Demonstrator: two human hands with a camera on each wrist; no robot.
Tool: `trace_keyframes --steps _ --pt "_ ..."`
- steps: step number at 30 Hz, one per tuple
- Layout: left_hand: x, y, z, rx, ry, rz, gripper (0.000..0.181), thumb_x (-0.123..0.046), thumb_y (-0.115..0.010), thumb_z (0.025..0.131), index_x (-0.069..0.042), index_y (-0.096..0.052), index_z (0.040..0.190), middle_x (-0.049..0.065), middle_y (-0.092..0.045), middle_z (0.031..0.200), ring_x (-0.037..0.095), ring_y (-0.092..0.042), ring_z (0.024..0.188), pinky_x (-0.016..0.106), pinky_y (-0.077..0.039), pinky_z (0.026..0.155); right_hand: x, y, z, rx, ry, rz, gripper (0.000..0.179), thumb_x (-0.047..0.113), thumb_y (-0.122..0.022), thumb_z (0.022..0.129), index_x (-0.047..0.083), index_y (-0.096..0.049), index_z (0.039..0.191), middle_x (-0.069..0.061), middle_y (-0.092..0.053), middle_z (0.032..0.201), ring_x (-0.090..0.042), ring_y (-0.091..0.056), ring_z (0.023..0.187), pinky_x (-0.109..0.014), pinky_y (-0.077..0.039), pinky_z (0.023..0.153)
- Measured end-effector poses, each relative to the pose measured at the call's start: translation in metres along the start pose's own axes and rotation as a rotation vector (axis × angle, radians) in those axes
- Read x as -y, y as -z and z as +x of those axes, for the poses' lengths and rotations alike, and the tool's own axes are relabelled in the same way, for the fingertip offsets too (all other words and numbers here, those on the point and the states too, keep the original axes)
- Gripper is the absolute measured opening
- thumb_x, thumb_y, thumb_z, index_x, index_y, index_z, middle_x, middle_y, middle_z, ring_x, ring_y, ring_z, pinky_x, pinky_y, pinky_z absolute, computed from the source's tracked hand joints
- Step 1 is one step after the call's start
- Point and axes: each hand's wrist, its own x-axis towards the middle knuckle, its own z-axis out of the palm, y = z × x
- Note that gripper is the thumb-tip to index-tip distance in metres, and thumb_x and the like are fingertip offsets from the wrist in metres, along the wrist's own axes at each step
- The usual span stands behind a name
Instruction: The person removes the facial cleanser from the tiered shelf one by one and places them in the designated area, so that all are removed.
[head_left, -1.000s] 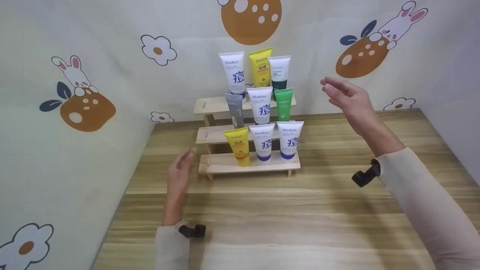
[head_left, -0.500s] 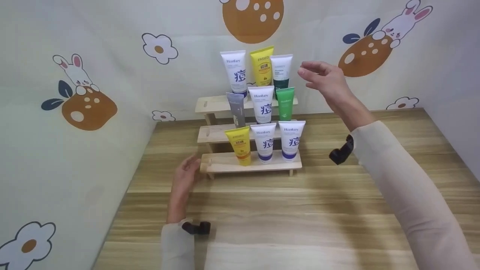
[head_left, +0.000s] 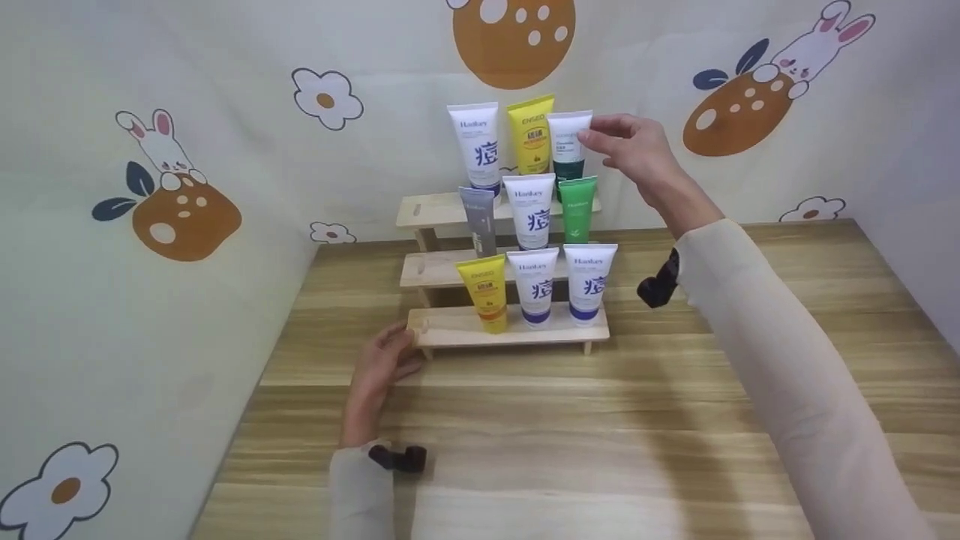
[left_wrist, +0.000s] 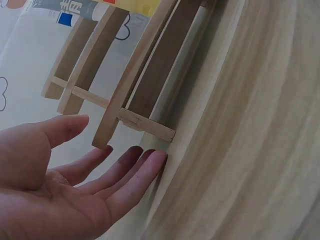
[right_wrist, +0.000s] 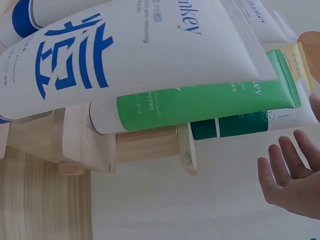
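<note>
My right hand (head_left: 634,150) is at the upper right edge of a white and dark green tube (head_left: 570,142) on the top tier. Its thumb overlaps the tube's front in the head view. In the right wrist view the fingers (right_wrist: 290,165) are spread beside the tube, with a gap below it. My left hand (head_left: 379,367) is at the left end of the bottom tier of a wooden three-tier stand (head_left: 442,330). In the left wrist view its thumb and fingers (left_wrist: 135,180) are apart around that end, loosely bent, with nothing gripped.
Several tubes stand cap-down on the tiers: a green tube (head_left: 577,210), a grey tube (head_left: 478,221), a yellow tube (head_left: 484,292) and white tubes with blue lettering (head_left: 534,289). The stand is on a wood-grain table (head_left: 525,435) before a printed cloth backdrop (head_left: 397,60).
My right hand has moved left from beside the stand to the white and dark green tube. My left hand has moved slightly right and down to the bottom tier's left end.
</note>
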Motion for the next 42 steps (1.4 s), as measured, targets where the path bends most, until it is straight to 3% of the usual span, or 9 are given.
trace_keyframes --steps 7,19,24,31,37,42 --pt "0.006 -0.001 0.005 0.009 -0.03 -0.053 0.047 -0.01 -0.056 0.101 0.004 -0.045 0.144 0.029 -0.06 0.133 0.022 -0.072 0.092 0.034 -0.064 0.077 0.005 0.002 0.003 0.0 -0.014 -0.049 0.061 0.045 -0.067 0.093 0.022 -0.05 0.147 -0.001 -0.049 0.15 -0.019 -0.047 0.136 -0.034 -0.041 0.119" --pt "0.005 -0.005 0.007 0.015 0.036 -0.037 0.046 -0.012 -0.056 0.102 -0.003 -0.047 0.146 0.028 -0.061 0.133 0.028 -0.07 0.106 0.038 -0.062 0.088 0.01 0.005 0.006 -0.061 0.022 -0.142 0.044 0.036 -0.065 0.096 0.022 -0.061 0.137 -0.001 -0.058 0.139 -0.017 -0.05 0.124 -0.036 -0.04 0.119" --pt "0.004 -0.007 0.007 0.031 0.03 -0.022 0.046 -0.012 -0.054 0.103 -0.004 -0.045 0.147 0.028 -0.06 0.134 0.031 -0.067 0.112 0.04 -0.06 0.095 0.01 0.011 0.004 -0.119 0.033 -0.088 0.041 0.033 -0.064 0.097 0.021 -0.06 0.137 0.0 -0.058 0.137 -0.016 -0.051 0.122 -0.031 -0.041 0.118" --pt "0.005 -0.008 0.006 0.038 0.031 -0.04 0.048 -0.011 -0.053 0.103 -0.001 -0.041 0.149 0.028 -0.054 0.139 0.026 -0.065 0.109 0.04 -0.059 0.096 0.008 0.029 0.001 -0.171 0.037 -0.022 0.042 0.035 -0.064 0.097 0.021 -0.059 0.136 0.002 -0.057 0.132 -0.015 -0.049 0.12 -0.03 -0.043 0.115" --pt "0.003 -0.003 0.006 0.02 0.041 -0.043 0.047 -0.009 -0.052 0.103 -0.001 -0.043 0.149 0.027 -0.053 0.144 0.026 -0.064 0.114 0.038 -0.057 0.1 -0.003 0.042 0.001 -0.206 0.053 0.106 0.041 0.032 -0.063 0.098 0.018 -0.057 0.136 0.002 -0.056 0.132 -0.015 -0.05 0.121 -0.033 -0.044 0.115" --pt "0.001 -0.002 0.006 0.018 0.044 -0.025 0.046 -0.009 -0.049 0.104 -0.002 -0.042 0.149 0.026 -0.053 0.143 0.028 -0.062 0.118 0.039 -0.056 0.102 -0.017 0.051 0.004 -0.228 0.01 0.156 0.042 0.033 -0.062 0.098 0.018 -0.055 0.137 0.004 -0.055 0.131 -0.015 -0.05 0.122 -0.035 -0.045 0.115"
